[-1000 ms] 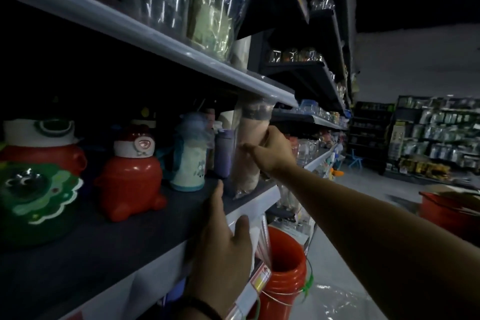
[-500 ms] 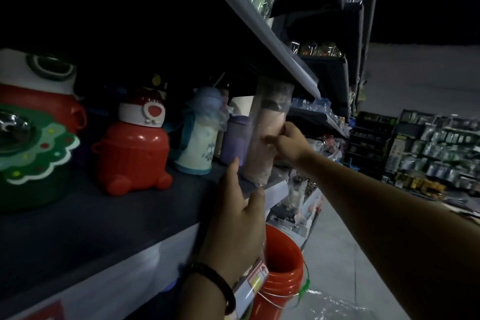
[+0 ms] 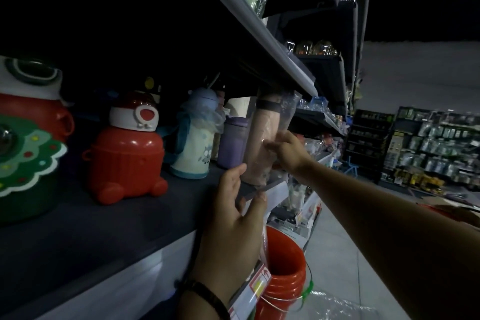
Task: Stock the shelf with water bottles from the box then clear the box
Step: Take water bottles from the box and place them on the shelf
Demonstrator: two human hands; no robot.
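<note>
Head view: the shelf [image 3: 85,218] interior is lost in darkness, and no box is discernible. A pink water bottle [image 3: 262,143] in clear wrap is stood upright at the shelf edge, gripped at 3 o'clock by the right hand [image 3: 288,149]. The left hand [image 3: 233,218], fingers loosely spread, is placed at the bottle's base at 6 o'clock.

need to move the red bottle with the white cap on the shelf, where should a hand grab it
Grip the red bottle around its ribbed red body below the white cap, coming from the open aisle side at the shelf front. It stands upright with bare shelf before it; the cap looks removable.
</note>
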